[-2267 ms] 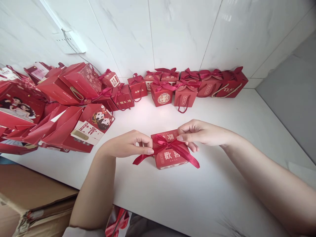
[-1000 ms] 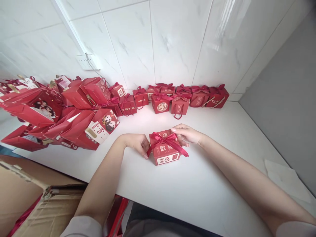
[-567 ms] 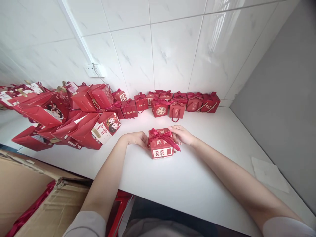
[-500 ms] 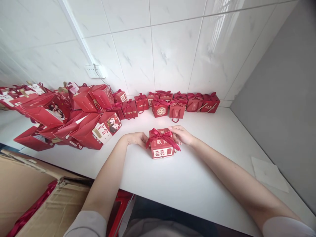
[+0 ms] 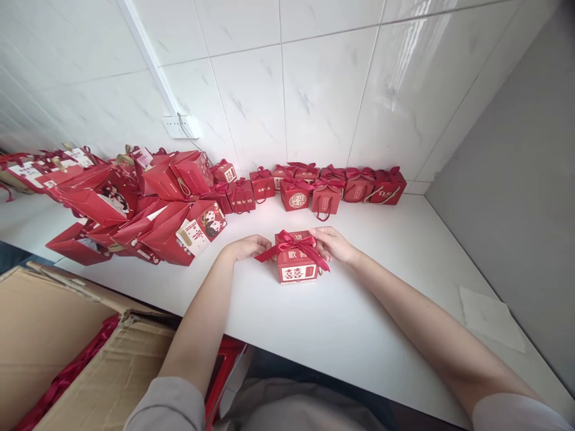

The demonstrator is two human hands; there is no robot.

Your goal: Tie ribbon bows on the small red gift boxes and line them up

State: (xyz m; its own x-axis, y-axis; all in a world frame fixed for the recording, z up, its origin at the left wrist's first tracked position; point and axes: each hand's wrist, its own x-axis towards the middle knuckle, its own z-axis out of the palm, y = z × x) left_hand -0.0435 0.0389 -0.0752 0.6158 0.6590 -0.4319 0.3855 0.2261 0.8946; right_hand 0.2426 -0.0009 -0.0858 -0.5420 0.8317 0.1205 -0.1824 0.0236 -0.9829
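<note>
A small red gift box (image 5: 298,273) with white Chinese lettering stands upright on the white table, a dark red ribbon bow (image 5: 295,243) tied across its top. At its left side my left hand (image 5: 251,246) is closed, fingertips pinched at the ribbon where its left tail sticks out. My right hand (image 5: 333,245) grips the right side of the box, thumb near the top back edge and fingers bent against the side. Part of those fingers is hidden behind the bow. A cord handle shows low on the box's right side.
A heap of larger red gift boxes (image 5: 166,239) lies on the left. Smaller ribboned boxes (image 5: 296,200) line the tiled wall. An open cardboard carton (image 5: 99,365) holding red ribbon stands at the lower left. A pale sheet (image 5: 492,320) lies on the table (image 5: 381,353) at right.
The bow's left tail now stretches further out to the left, and my left hand has drawn slightly away from the box. My right hand stays at the box's side. The view has shifted slightly.
</note>
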